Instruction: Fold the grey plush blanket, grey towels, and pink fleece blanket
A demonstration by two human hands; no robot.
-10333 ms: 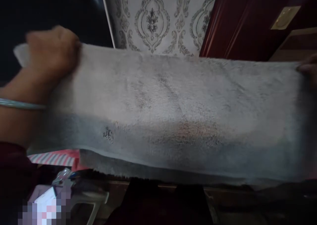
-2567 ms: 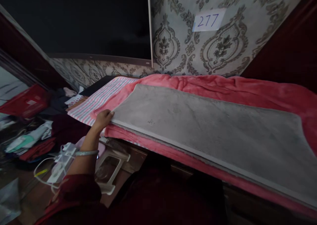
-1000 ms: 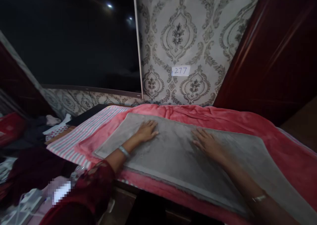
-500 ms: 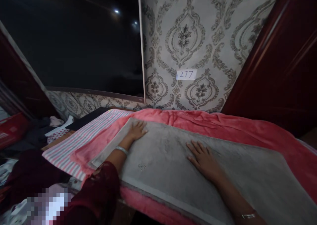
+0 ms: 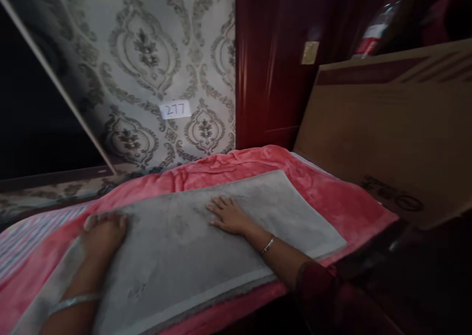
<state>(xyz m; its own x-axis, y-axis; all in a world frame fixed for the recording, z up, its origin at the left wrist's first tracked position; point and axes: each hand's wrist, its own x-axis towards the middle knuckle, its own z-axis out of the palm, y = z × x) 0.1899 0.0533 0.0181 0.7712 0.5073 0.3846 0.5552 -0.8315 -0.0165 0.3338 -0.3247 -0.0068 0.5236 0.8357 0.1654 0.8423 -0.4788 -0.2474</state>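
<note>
A grey plush blanket point(image 5: 173, 246), folded into a long rectangle with a pale border, lies over a pink-red blanket point(image 5: 324, 202). My left hand point(image 5: 103, 237) is at the grey blanket's far left corner, its fingers bent over the edge and looking closed on the fabric; the hand is somewhat blurred. Farther right, my right hand point(image 5: 230, 216) rests palm down on the grey blanket, fingers spread and holding nothing. A small dark mark shows on the grey fabric near the front left.
Striped cloth point(image 5: 40, 237) spreads beneath the pink blanket at left. A large cardboard box point(image 5: 387, 119) stands at right, with a red-labelled bottle point(image 5: 374, 30) behind it. The wall carries a paper marked 277 point(image 5: 175, 109); a dark screen point(image 5: 33, 104) is at left.
The view has swung right, bringing the cardboard box into sight. My left hand's fingers, spread flat before, now look curled at the corner. My right hand stays flat, farther along the grey blanket.
</note>
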